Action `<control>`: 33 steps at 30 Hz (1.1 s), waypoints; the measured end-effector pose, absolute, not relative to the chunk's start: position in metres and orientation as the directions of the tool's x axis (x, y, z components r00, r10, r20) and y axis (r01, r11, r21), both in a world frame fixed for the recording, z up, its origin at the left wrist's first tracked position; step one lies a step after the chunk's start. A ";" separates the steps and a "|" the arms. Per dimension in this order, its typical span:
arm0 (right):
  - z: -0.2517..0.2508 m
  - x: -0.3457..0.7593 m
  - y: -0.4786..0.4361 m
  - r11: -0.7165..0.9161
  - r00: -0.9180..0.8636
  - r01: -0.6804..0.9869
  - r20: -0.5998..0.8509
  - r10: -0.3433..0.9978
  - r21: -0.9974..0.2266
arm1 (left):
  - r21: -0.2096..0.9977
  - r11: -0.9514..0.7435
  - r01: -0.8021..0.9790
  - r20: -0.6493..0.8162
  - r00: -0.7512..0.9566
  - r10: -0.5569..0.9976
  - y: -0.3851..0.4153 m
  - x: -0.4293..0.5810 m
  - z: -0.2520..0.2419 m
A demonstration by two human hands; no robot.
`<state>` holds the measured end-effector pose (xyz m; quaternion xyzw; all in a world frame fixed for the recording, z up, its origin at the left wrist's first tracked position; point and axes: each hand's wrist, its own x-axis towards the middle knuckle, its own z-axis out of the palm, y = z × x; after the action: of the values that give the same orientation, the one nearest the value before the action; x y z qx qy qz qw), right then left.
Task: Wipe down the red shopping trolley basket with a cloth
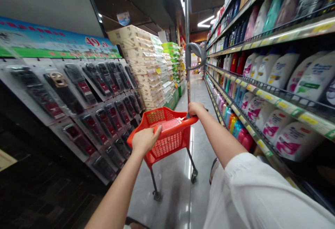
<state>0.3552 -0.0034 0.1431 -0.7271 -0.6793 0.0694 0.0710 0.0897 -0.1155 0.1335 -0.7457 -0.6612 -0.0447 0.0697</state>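
Observation:
A small red plastic shopping cart [167,148] on grey legs with casters stands in front of me. My left hand [145,140] is closed round the left part of its handle bar, the thumb lying along the top. At the right end of the bar, my right hand [195,109] is closed as well. Beside that hand rises a long metal pole [187,16] with a grey D-shaped grip [195,56]; I cannot tell whether my fingers hold the pole too. A pinkish clear-covered panel [171,123] sits on the handle between my hands. The basket's inside is mostly hidden.
Shelves of shampoo bottles [282,68] line the right side closely. On the left hangs a rack of packaged belts [99,79], with stacked cartons [142,68] and green packs [171,54] beyond. A shiny tiled floor [196,86] runs down the aisle.

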 end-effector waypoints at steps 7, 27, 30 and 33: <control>0.104 0.363 -0.037 -0.144 0.414 0.776 0.324 0.851 -0.614 | -0.030 -0.083 0.996 0.166 0.087 0.982 -0.116 0.099 0.132; 0.066 0.230 -0.132 0.278 -0.062 0.926 0.624 0.779 -0.255 | 0.084 -0.116 0.990 0.111 0.107 0.988 -0.099 0.109 0.131; 0.089 0.260 -0.122 0.173 -0.006 0.945 0.515 0.857 -0.277 | 0.093 -0.118 0.989 0.126 0.106 0.986 -0.097 0.106 0.129; 0.111 0.280 -0.103 0.010 0.124 0.948 0.399 0.909 -0.318 | 0.093 -0.099 0.991 0.134 0.087 0.987 -0.095 0.108 0.129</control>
<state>0.2799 -0.1029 0.1114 -0.7024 -0.6609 -0.0377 0.2616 0.1077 -0.0955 0.1291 -0.7370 -0.6709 -0.0811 0.0110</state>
